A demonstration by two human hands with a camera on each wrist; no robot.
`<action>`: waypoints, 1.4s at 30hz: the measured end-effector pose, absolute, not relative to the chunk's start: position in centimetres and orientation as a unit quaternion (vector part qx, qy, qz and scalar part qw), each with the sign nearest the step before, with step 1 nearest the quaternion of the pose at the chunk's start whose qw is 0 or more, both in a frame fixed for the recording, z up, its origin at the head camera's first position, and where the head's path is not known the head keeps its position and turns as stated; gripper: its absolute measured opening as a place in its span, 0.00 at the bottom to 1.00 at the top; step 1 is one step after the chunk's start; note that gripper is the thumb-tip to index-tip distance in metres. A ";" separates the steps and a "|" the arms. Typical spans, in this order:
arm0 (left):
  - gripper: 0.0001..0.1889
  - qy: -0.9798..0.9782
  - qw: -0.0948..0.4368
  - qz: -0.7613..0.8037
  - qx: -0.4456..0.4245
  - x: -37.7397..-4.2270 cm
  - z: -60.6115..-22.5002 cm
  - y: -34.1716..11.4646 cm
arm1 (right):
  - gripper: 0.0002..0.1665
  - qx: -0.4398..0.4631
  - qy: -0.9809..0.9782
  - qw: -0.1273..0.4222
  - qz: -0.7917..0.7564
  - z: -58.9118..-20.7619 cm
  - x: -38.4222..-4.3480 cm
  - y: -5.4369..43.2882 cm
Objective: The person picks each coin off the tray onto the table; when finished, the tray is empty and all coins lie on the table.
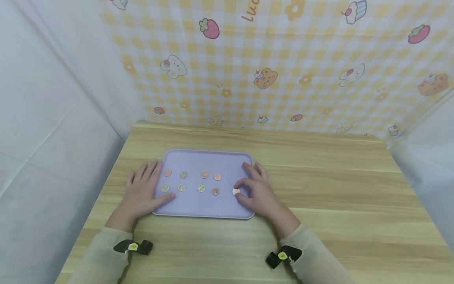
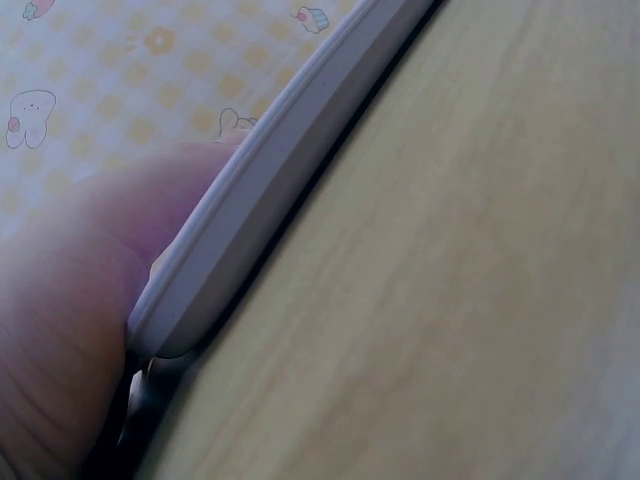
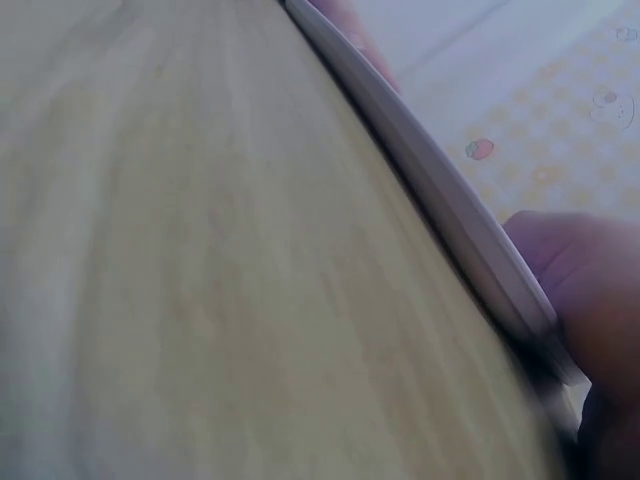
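Note:
A lilac tray (image 1: 209, 209) lies flat on the wooden table, with several coins on it in two loose rows. Some are copper-coloured, like the coin (image 1: 204, 174) in the far row; others look yellowish, like the coin (image 1: 201, 188) nearer the front. My left hand (image 1: 142, 193) rests over the tray's left edge, fingers straight and thumb reaching inside near the yellowish coin (image 1: 164, 188). At the right end, my right hand (image 1: 260, 193) pinches a copper-coloured coin (image 1: 235, 191) between thumb and index finger, its other fingers over the right rim. The wrist views show mostly the tray's side (image 2: 270, 190).
The wooden table (image 1: 337, 197) extends to the right of the tray and in front of it. Behind stands a yellow checked cloth (image 1: 234, 59) with cartoon prints. A white sheet (image 1: 53, 98) hangs at the left. Both sleeves carry black wrist straps (image 1: 122, 246).

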State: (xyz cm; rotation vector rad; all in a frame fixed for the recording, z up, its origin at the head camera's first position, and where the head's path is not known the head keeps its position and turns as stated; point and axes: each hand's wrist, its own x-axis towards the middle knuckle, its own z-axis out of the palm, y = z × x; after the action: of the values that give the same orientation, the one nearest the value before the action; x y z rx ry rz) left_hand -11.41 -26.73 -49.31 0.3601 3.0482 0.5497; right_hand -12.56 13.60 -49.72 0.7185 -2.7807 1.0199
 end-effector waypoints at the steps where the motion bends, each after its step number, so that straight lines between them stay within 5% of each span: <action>1: 0.62 0.977 0.012 0.176 0.115 -11.4 -49.3 -26.7 | 0.09 0.235 -0.911 0.044 0.336 -49.7 -12.6 13.6; 27: 0.59 0.976 0.003 0.185 0.115 -11.2 -49.2 -26.7 | 0.12 0.388 -0.847 0.141 0.336 -50.3 -12.6 13.8; 42: 0.51 0.974 -0.002 0.196 0.112 -11.3 -49.5 -26.9 | 0.21 0.290 -0.843 0.103 0.441 -50.4 -12.3 13.7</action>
State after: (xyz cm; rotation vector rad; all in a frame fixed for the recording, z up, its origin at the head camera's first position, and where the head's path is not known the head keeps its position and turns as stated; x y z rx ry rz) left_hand -11.29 -26.91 -49.52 0.3510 3.0634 0.6174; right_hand -12.29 13.66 -50.41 0.8571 -2.4870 1.3025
